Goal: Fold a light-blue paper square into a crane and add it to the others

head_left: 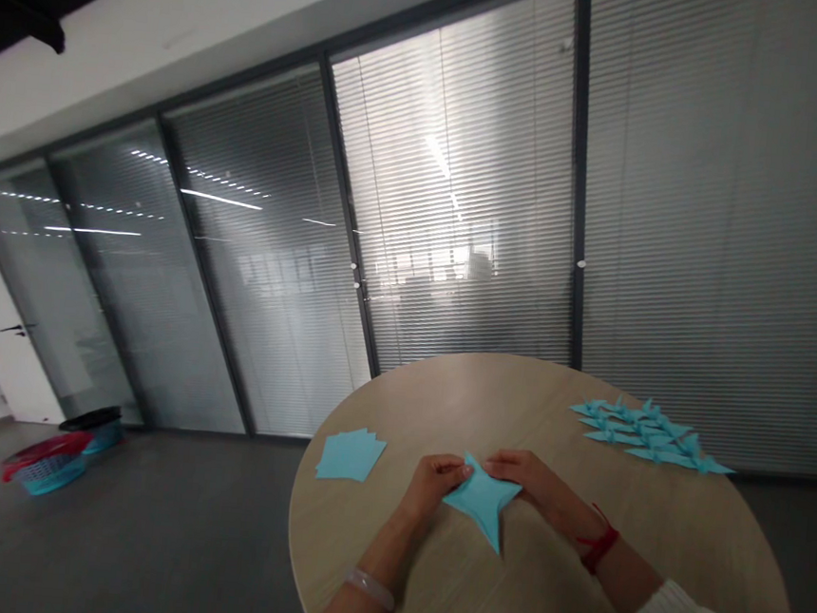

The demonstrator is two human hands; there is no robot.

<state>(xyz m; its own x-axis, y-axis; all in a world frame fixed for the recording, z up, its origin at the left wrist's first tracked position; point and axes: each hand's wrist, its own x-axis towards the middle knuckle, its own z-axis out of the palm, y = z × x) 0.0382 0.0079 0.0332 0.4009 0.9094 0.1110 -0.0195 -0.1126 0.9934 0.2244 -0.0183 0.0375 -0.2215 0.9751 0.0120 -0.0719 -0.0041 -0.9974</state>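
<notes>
Between my two hands is a light blue sheet of origami paper (484, 496), partly folded into a four-pointed star shape, one long point toward me. My left hand (432, 482) pinches its upper left edge, with thumb and fingers closed on it. On the other side, my right hand (521, 471) grips the upper right edge, its fingers bent over the paper. The paper is held just over or on the table; I cannot tell which. To the left of my left hand lies a loose stack of blue paper sheets (351, 455).
Several folded blue paper cranes (645, 430) sit in rows at the right of the round wooden table (437, 385). Glass partitions with blinds (474, 207) stand behind it. On the floor at left are a red-rimmed basket (47, 466) and a black-topped basket (101, 430).
</notes>
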